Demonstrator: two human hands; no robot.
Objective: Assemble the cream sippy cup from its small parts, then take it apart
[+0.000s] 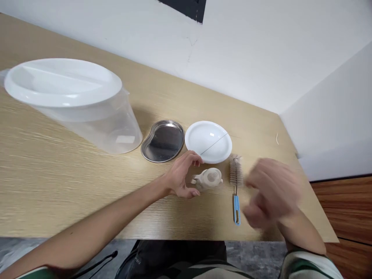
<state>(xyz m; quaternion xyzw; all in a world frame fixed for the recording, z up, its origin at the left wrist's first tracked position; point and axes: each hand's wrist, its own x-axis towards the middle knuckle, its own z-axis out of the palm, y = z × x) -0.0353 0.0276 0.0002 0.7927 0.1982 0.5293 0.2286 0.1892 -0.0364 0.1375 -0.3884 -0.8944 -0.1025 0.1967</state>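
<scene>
Head view: on the pale wood desk, a big clear lidded jug sat at upper left, steel kidney dish and white plate mid-frame. Small pale teapot lay long axis sideways, spout toward the open, empty L hand, just beside it; blurred R hand was right of the bottle brush, grip unclear.

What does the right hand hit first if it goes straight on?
Probably the bristles of the bottle brush, just ahead of the fingers of the right hand. The hand is motion-blurred, so its exact heading and height are uncertain.
</scene>
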